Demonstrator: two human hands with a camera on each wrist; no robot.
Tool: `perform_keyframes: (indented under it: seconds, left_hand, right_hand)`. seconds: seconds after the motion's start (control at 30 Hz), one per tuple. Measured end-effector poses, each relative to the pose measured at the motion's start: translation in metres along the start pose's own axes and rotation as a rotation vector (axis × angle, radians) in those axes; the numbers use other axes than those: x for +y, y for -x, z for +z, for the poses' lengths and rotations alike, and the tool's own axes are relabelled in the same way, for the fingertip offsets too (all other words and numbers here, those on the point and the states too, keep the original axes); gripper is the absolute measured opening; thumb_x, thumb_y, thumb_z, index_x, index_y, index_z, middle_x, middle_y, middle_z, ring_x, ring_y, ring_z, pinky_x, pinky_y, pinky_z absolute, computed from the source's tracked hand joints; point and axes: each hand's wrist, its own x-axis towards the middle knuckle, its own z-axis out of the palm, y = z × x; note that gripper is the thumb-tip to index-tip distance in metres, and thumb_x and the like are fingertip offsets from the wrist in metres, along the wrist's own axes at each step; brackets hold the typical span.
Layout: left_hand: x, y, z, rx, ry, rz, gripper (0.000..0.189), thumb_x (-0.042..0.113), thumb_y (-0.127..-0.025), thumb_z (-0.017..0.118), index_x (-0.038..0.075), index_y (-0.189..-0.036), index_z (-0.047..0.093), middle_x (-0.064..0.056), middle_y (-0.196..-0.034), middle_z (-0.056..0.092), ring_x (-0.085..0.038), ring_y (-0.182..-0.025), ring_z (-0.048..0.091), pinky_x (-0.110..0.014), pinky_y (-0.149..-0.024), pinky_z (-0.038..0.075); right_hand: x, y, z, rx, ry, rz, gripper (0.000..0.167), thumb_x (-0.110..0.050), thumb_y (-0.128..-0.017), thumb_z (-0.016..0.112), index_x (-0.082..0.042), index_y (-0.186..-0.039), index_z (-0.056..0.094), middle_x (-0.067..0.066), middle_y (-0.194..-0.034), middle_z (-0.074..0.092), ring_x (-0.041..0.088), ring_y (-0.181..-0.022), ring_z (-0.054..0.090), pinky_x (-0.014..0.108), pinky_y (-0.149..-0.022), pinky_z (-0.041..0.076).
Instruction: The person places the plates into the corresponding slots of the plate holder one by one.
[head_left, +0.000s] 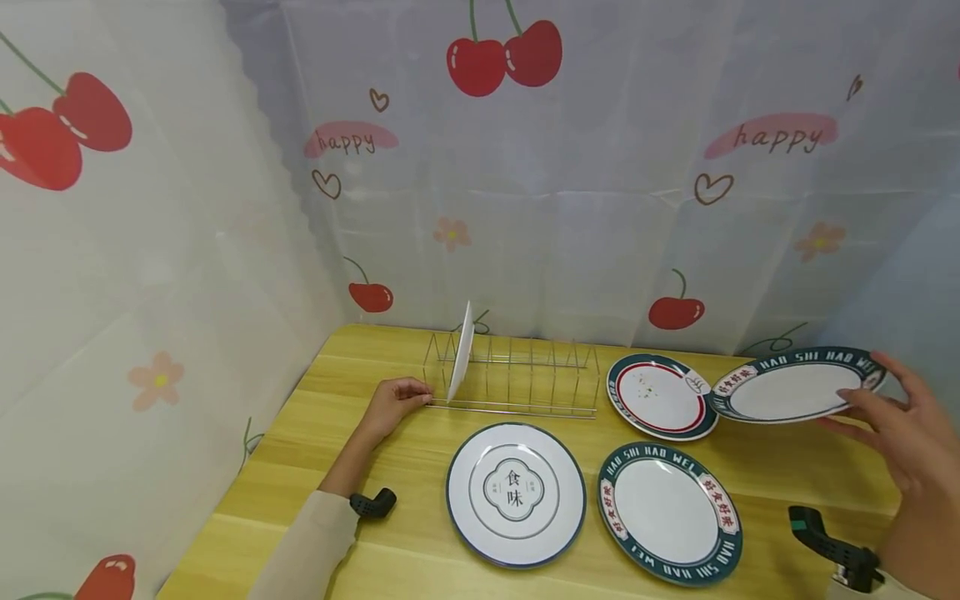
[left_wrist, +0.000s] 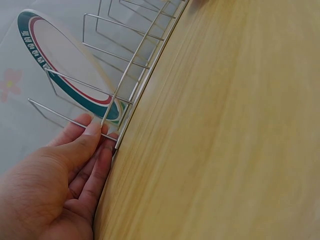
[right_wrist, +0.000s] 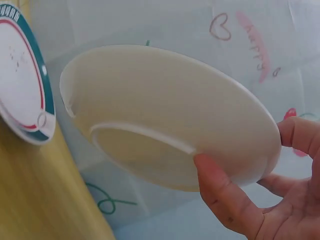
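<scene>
My left hand [head_left: 395, 406] pinches the front left corner of a wire dish rack [head_left: 517, 410] at the back of the table. In the left wrist view, thumb and fingers close round its end wire. One plate [head_left: 461, 358] with a green rim and red ring [left_wrist: 80, 45] stands on edge in the rack, near the left end. At the far right, my right hand [head_left: 903, 425] grips a green-rimmed plate [head_left: 795, 392] by its right edge, raised and tilted. The right wrist view shows its white underside [right_wrist: 170, 95], with fingers on both faces.
Right of the rack lies a green-rimmed plate with a red ring [head_left: 660, 398], partly overlapped by the held plate in the head view. Nearer lie a blue-rimmed white plate [head_left: 516, 533] and another green-lettered plate [head_left: 667, 512]. A cherry-patterned curtain [head_left: 540, 217] hangs behind the wooden table [head_left: 405, 533].
</scene>
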Motion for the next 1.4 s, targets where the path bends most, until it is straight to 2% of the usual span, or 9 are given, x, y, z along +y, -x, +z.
perform_keyframes:
  seconds: [0.1, 0.23, 0.3, 0.47, 0.67, 0.93, 1.03, 1.27, 1.4]
  left_hand:
    - [0.0, -0.001, 0.0, -0.006, -0.001, -0.002, 0.009, 0.01, -0.091, 0.077, 0.005, -0.098, 0.078, -0.009, -0.098, 0.076, -0.019, -0.089, 0.071, -0.025, -0.077, 0.058]
    - [-0.001, -0.001, 0.0, -0.007, -0.003, -0.003, 0.008, 0.008, -0.091, 0.076, 0.005, -0.098, 0.078, -0.009, -0.098, 0.076, -0.018, -0.088, 0.071, -0.025, -0.077, 0.058]
    - [-0.001, -0.001, 0.0, -0.006, -0.003, 0.0, 0.008, 0.008, -0.091, 0.076, 0.005, -0.098, 0.078, -0.009, -0.098, 0.076, -0.018, -0.088, 0.071, -0.025, -0.077, 0.058]
    - [-0.002, -0.001, 0.0, -0.007, -0.002, 0.002, 0.008, 0.008, -0.091, 0.076, 0.004, -0.098, 0.078, -0.009, -0.098, 0.076, -0.018, -0.088, 0.072, -0.026, -0.077, 0.059]
    - [-0.002, 0.0, 0.0, -0.007, -0.003, 0.002, 0.008, 0.008, -0.091, 0.076, 0.005, -0.098, 0.078, -0.01, -0.099, 0.076, -0.019, -0.089, 0.072, -0.025, -0.077, 0.058]
    - [0.0, -0.001, -0.002, -0.015, 0.001, -0.005, 0.008, 0.007, -0.091, 0.076, 0.004, -0.099, 0.078, -0.009, -0.098, 0.076, -0.018, -0.09, 0.071, -0.026, -0.078, 0.058]
    - [0.001, 0.001, -0.004, -0.007, -0.002, 0.0, 0.008, 0.008, -0.092, 0.075, 0.005, -0.098, 0.078, -0.009, -0.098, 0.076, -0.018, -0.089, 0.071, -0.026, -0.077, 0.058]
    - [-0.001, 0.0, -0.004, 0.0, 0.001, 0.0, 0.008, 0.008, -0.092, 0.075, 0.004, -0.099, 0.078, -0.009, -0.097, 0.076, -0.018, -0.088, 0.071, -0.025, -0.077, 0.058]
    - [-0.003, -0.002, -0.004, -0.015, 0.0, 0.01, 0.011, 0.01, -0.092, 0.076, 0.004, -0.1, 0.078, -0.009, -0.099, 0.076, -0.017, -0.09, 0.072, -0.026, -0.079, 0.058]
  right_hand:
    - [-0.007, 0.001, 0.006, -0.017, -0.029, -0.039, 0.077, -0.003, -0.106, 0.047, -0.03, -0.164, 0.004, -0.018, -0.093, 0.063, 0.001, -0.073, 0.066, 0.018, -0.057, 0.056]
    - [-0.015, 0.0, 0.014, -0.066, -0.055, -0.068, 0.073, -0.003, -0.106, 0.049, -0.031, -0.163, 0.012, -0.017, -0.113, 0.05, -0.001, -0.079, 0.067, 0.019, -0.06, 0.057]
    - [-0.019, -0.001, 0.017, -0.114, -0.123, -0.084, 0.069, -0.001, -0.106, 0.047, -0.031, -0.161, 0.017, -0.011, -0.122, 0.044, 0.002, -0.084, 0.069, 0.022, -0.062, 0.059]
    - [-0.03, -0.004, 0.028, -0.216, -0.328, -0.124, 0.059, 0.005, -0.106, 0.041, -0.024, -0.156, 0.029, -0.004, -0.135, 0.041, 0.01, -0.093, 0.072, 0.028, -0.069, 0.061]
    - [-0.044, -0.002, 0.054, -0.235, -0.381, -0.147, 0.059, 0.007, -0.105, 0.041, -0.02, -0.157, 0.032, 0.0, -0.141, 0.035, 0.013, -0.095, 0.068, 0.029, -0.073, 0.061]
    - [-0.055, 0.001, 0.093, -0.32, -0.459, -0.198, 0.06, 0.009, -0.104, 0.039, -0.016, -0.158, 0.031, 0.009, -0.143, 0.037, 0.018, -0.096, 0.069, 0.033, -0.077, 0.061]
    - [-0.06, 0.001, 0.112, -0.353, -0.453, -0.188, 0.062, 0.009, -0.104, 0.04, -0.018, -0.158, 0.03, 0.01, -0.141, 0.036, 0.018, -0.097, 0.068, 0.032, -0.079, 0.061]
    - [-0.065, 0.005, 0.162, -0.351, -0.354, -0.159, 0.065, 0.008, -0.102, 0.05, -0.021, -0.158, 0.033, 0.013, -0.125, 0.045, 0.016, -0.092, 0.064, 0.03, -0.076, 0.061]
    - [-0.067, 0.007, 0.189, -0.357, -0.264, -0.127, 0.065, 0.002, -0.102, 0.055, -0.022, -0.158, 0.033, 0.012, -0.129, 0.042, 0.017, -0.098, 0.058, 0.031, -0.076, 0.061]
